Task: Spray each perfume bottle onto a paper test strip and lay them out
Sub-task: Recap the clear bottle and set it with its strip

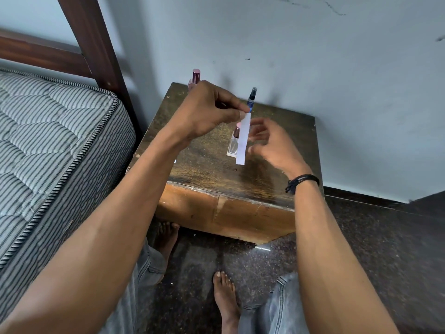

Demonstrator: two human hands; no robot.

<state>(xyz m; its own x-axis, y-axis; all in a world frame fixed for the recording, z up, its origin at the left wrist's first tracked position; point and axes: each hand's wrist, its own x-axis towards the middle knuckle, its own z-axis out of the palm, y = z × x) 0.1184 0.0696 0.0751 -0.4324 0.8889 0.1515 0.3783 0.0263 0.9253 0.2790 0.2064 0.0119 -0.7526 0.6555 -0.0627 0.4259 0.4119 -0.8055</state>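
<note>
One paper strip (242, 141) hangs from your left hand (207, 109), thumb and forefinger pinching its top end, the rest dangling above the wooden table (204, 162); your right hand (272, 143) sits just right of the strip, fingers loosely spread, holding nothing; the clear bottle (233, 144) shows at the strip's left edge, partly hidden by it; the blue spray bottle (251, 100) stands beyond your left fingertips; a tall pink-capped bottle (196, 77) peeks out behind your left hand.
</note>
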